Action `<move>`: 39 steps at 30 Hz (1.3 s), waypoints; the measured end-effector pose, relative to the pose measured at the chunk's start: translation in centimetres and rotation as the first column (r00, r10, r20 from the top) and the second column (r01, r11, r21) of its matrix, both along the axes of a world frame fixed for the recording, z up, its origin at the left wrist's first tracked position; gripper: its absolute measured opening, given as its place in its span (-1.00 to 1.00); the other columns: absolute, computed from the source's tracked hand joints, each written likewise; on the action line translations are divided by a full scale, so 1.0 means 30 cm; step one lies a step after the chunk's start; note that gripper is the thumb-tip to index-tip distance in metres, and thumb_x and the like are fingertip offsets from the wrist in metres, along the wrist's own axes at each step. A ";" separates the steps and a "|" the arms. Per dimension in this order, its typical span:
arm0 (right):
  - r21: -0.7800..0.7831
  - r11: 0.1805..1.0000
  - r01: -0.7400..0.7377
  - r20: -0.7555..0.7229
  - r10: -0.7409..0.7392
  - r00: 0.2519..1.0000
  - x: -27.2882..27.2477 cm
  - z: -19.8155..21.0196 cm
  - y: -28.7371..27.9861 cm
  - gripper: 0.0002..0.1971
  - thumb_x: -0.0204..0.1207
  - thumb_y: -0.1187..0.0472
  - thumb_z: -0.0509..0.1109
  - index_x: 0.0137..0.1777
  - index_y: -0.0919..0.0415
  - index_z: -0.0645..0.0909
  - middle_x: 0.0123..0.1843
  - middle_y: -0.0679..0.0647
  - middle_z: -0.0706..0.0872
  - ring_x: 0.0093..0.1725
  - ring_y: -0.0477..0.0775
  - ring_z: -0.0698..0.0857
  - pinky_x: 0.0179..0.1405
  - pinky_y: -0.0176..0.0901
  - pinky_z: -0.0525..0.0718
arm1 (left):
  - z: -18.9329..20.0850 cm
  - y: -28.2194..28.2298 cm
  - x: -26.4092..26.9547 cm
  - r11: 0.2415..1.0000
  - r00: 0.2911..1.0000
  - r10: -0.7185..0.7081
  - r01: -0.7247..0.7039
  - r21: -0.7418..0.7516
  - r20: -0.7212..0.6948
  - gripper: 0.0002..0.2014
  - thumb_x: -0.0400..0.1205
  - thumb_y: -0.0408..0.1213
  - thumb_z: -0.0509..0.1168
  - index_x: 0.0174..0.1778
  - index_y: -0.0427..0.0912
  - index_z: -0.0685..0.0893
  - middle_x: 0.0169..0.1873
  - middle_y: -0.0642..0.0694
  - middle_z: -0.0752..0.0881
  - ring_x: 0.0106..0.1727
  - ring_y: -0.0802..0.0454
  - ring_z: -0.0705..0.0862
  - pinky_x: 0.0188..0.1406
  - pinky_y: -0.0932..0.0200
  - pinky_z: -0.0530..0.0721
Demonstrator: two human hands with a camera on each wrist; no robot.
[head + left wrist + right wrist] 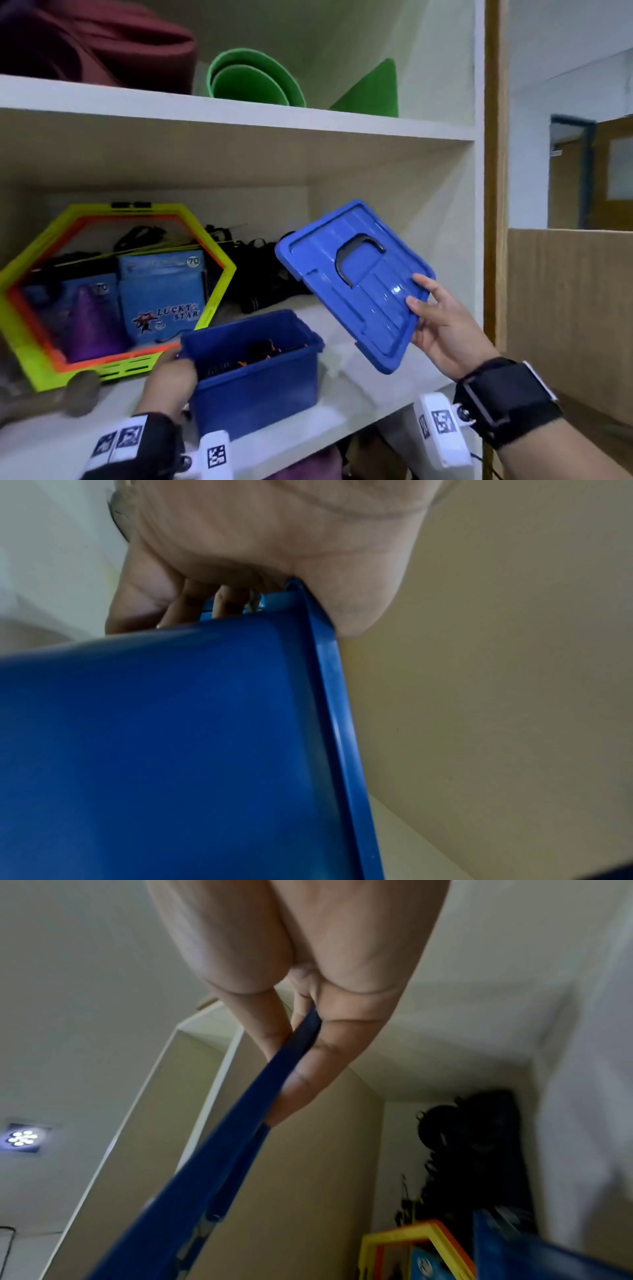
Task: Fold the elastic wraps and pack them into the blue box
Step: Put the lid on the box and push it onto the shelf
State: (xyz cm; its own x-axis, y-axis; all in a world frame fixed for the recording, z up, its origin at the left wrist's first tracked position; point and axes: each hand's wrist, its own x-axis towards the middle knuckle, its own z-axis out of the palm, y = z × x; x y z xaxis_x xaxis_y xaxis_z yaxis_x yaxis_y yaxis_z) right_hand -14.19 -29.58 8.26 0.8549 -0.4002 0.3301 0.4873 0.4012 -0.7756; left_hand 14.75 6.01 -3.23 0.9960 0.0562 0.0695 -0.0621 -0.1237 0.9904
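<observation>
Gripping the blue box (253,383) at its left rim, the left hand (168,380) is curling its fingers (226,601) under the lip while the thumb side is pressing on the rim's outer edge, as the left wrist view is showing. The box is sitting on the shelf (359,394), near its front edge, open at the top.

The right hand (445,329) is holding the blue lid (356,281) in the air, up and to the right of the box and apart from it. The lid is tilting, its top face toward the camera. Thumb lying on the top face, fingers (308,1074) running under the lower right corner, clamping the edge between them.

The lid is looking glossy, ribbed, with a dark handle lying in a recess at its centre. The box is deep blue plastic with a flanged rim.

Inside the box, dark elastic wraps (253,356) with orange stitching are lying in a heap; blur is hiding their folds.

Behind the box, a yellow and orange hexagonal frame (34,274) is leaning on the same shelf, with blue packets (161,294) and a purple cone (90,325) behind it.
</observation>
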 end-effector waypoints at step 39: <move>-0.771 0.562 0.299 0.041 -0.425 0.904 0.367 -0.201 0.276 -0.94 0.61 0.11 0.38 0.03 0.01 0.60 -0.47 0.06 0.60 -0.36 0.08 0.65 -0.30 -0.04 0.59 | 0.197 -0.074 -0.495 0.973 0.984 0.173 -0.177 -0.147 -0.042 -0.71 0.67 -0.24 0.22 0.31 0.01 0.58 0.10 -0.16 0.75 -0.05 -0.17 0.69 -0.02 -0.19 0.74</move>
State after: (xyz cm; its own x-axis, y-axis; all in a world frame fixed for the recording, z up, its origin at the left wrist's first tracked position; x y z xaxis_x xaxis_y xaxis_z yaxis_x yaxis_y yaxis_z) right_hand -3.18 -21.30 2.25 0.7541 -0.3540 0.5532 0.3245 -0.5315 -0.7824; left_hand -0.09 3.77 2.69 0.9712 0.2374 0.0186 -0.0239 0.0195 0.9995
